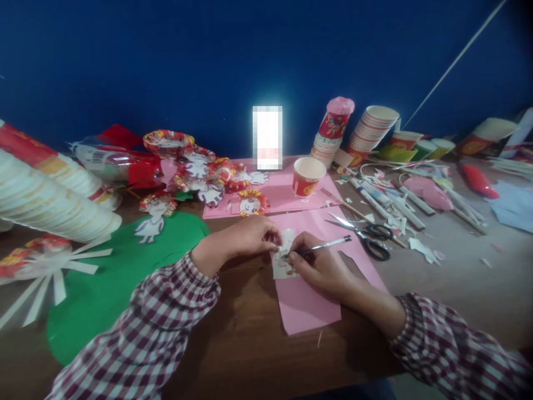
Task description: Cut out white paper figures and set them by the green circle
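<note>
My right hand [320, 268] is closed around a pen [328, 243], its tip down at a small white paper piece [283, 270] with line drawing on it. The curled fingers of my left hand [254, 236] pinch the upper left edge of that piece. Part of the drawing is hidden behind my right fingers. Beneath both lies a pink paper sheet [308, 308] with a piece cut out of its right side. Black-handled scissors [370, 236] lie with blades apart, right of my right hand.
A paper cup [308, 176] stands behind my hands, with stacked cups [370, 133] farther back. Markers [387, 200] and scraps lie to the right. At left are a green sheet [104, 300], paper figures [150, 222] and large cup stacks [54, 194]. A blue wall [166, 61] rises behind.
</note>
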{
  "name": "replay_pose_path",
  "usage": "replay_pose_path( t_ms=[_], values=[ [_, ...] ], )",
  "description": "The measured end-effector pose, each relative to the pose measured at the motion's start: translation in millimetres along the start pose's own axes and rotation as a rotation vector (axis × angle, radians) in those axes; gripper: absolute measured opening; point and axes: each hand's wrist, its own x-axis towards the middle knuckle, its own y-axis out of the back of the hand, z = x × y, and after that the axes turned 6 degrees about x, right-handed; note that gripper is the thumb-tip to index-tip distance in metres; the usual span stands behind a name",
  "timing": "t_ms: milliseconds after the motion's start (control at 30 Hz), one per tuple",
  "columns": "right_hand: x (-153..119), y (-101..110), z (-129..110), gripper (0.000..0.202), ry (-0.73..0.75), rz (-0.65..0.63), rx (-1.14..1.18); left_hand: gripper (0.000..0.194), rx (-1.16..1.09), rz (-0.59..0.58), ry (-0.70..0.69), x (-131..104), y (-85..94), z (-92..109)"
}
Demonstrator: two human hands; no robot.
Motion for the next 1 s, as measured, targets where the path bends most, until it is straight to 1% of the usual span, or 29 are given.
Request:
replay_pose_path(
  t_ms=[233,433,567,733,1000],
  values=[
    [-0.6,-2.6,1.8,0.005,-0.043,-0.017,-0.035,0.015,0.01,-0.006,0.006,-0.2,1.5,1.9],
    [3.4,-1.2,-3.3,0.004,-0.026,0.063,-0.01,0.017,0.011,-0.017,-0.006,-0.1,1.6,-1.2],
    [3.6,-1.7,-0.2,0.004,-0.033,0.065,0.003,0.017,0.01,-0.025,-0.022,0.1,1.2,-3.1],
    [4.2,-3.0,1.4,0.003,-0.035,0.072,0.01,0.017,0.024,-0.033,-0.008,-0.6,2.5,-1.6],
    [4.3,-4.3,-2.1,0.002,-0.111,0.072,0.014,0.017,0.03,-0.036,-0.002,-0.1,2.7,0.0]
  ],
)
